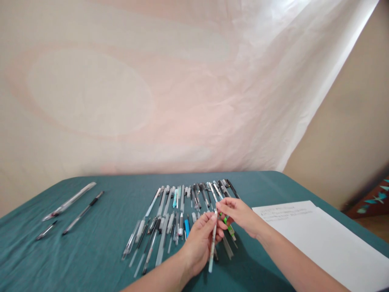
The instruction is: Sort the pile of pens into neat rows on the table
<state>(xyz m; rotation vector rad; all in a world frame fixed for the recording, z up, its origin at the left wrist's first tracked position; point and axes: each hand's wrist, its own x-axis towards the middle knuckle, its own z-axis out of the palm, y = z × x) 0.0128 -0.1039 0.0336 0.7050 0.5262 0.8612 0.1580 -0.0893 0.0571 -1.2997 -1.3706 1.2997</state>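
A slim pale pen (212, 251) is gripped between the thumb and fingers of my left hand (202, 237), its pale lower end pointing toward me. My right hand (235, 211) pinches at the pen's upper end, fingers closed; the exact spot it grips is partly hidden. Under and around both hands lie many pens in two rough rows, among them a blue pen (187, 228), a light-blue pen (175, 198) and a bright green item (231, 231) below my right hand. My hands cover part of the nearer row.
White paper sheets (328, 247) with faint handwriting lie at the right on the dark green tablecloth (103, 259). Off to the left are a long clear-wrapped pen (71, 200), a black-gripped pen (83, 213) and a short pen piece (46, 230). A pale curtain (182, 101) hangs behind.
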